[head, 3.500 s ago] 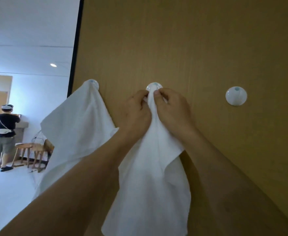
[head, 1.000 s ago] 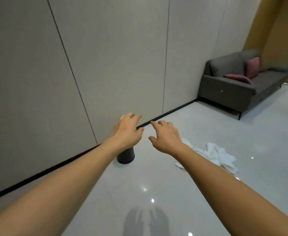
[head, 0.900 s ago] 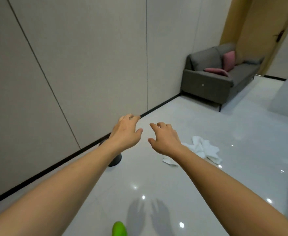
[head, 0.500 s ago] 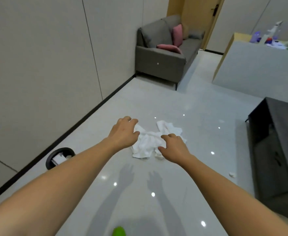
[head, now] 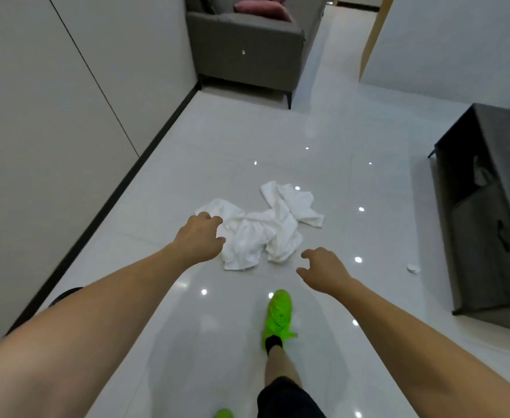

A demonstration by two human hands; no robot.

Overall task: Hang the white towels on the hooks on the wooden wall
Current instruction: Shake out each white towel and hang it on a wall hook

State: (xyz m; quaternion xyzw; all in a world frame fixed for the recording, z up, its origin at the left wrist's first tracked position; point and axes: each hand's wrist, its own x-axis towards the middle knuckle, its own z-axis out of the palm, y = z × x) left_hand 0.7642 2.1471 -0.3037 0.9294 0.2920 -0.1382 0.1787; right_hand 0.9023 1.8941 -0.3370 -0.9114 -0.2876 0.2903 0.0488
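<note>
Nearest us, a bright green shoe [head: 278, 315] steps onto the glossy pale floor [head: 353, 131]. Ahead, our right hand [head: 323, 270] hangs empty, fingers [head: 308, 254] loosely curled, just short of the white towels [head: 262, 229]. Our left hand [head: 200, 237], likewise empty and relaxed, is the nearer one, overlapping the heap's left edge. The towels lie crumpled on the floor, soft and creased, stretching from near left to far right. Beyond stands a grey sofa [head: 244, 46].

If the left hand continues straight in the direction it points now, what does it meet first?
Probably the heap of white towels on the floor: the left hand reaches toward its near left edge, though depth is unclear.
</note>
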